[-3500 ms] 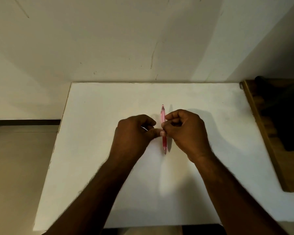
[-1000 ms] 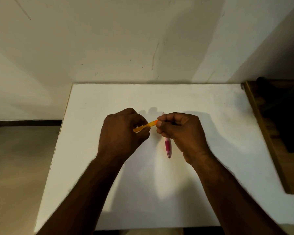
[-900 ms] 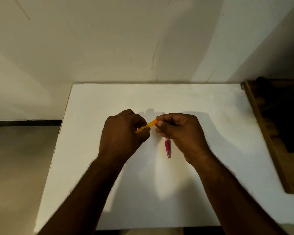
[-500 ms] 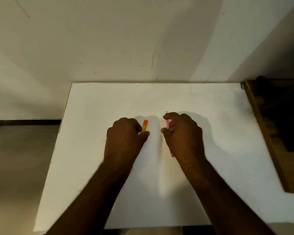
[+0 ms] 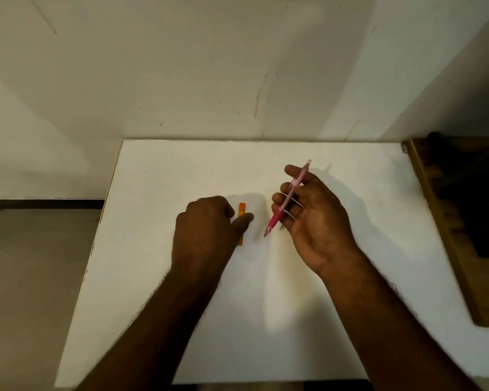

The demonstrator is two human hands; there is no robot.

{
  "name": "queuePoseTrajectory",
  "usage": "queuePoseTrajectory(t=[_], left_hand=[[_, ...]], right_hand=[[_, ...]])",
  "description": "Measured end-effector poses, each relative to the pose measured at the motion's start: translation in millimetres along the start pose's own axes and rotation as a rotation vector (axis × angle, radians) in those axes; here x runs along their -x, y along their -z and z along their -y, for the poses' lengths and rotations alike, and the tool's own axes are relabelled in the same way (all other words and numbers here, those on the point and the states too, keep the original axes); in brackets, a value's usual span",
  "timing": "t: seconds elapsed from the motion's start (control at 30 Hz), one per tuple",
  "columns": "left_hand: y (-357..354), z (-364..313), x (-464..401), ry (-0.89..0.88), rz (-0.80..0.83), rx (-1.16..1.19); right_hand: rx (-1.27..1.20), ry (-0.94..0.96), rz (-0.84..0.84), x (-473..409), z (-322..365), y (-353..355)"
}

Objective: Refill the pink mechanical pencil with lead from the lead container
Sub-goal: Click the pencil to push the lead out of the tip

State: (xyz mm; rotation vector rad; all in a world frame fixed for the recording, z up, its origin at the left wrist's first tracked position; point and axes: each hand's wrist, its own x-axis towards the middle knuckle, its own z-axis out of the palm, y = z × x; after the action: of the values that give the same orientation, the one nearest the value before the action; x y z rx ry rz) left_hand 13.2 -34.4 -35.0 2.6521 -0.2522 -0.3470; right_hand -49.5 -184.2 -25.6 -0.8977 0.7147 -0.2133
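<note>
The pink mechanical pencil (image 5: 287, 198) is held in my right hand (image 5: 311, 213), palm turned up, tip pointing down-left and cap end pointing up-right above the white table (image 5: 181, 170). The orange lead container (image 5: 241, 211) lies flat on the table, lengthwise away from me. My left hand (image 5: 209, 232) rests knuckles-up over its left side, thumb across its middle; the lower part of the container is partly hidden by that hand. Whether the fingers grip it or only touch it is unclear.
A pale wall rises right behind the table's far edge. A wooden piece (image 5: 446, 232) with dark objects on it stands close along the table's right side. The table's left edge drops to the floor (image 5: 34, 277).
My left hand has lowered the orange container flat onto the table. My right hand has lifted the pink pencil off the table and turned palm-up, moving right and away from the left hand.
</note>
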Motion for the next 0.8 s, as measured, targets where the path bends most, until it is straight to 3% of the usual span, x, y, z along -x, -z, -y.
queuePoseTrajectory(t=[0.13, 0.23, 0.8], left_hand=[[0.8, 2.9, 0.7, -0.015, -0.114, 0.072], [1.2, 4.0, 0.9, -0.021, -0.160, 0.104], [-3.0, 9.6, -3.2, -0.115, -0.228, 0.100]], right_hand=[[-0.349, -0.042, 0.161, 2.6, 4.1, 1.2], [-0.470, -0.057, 0.237, 2.5, 5.7, 6.1], [-0.613, 0.020, 0.222, 3.0, 10.8, 9.0]])
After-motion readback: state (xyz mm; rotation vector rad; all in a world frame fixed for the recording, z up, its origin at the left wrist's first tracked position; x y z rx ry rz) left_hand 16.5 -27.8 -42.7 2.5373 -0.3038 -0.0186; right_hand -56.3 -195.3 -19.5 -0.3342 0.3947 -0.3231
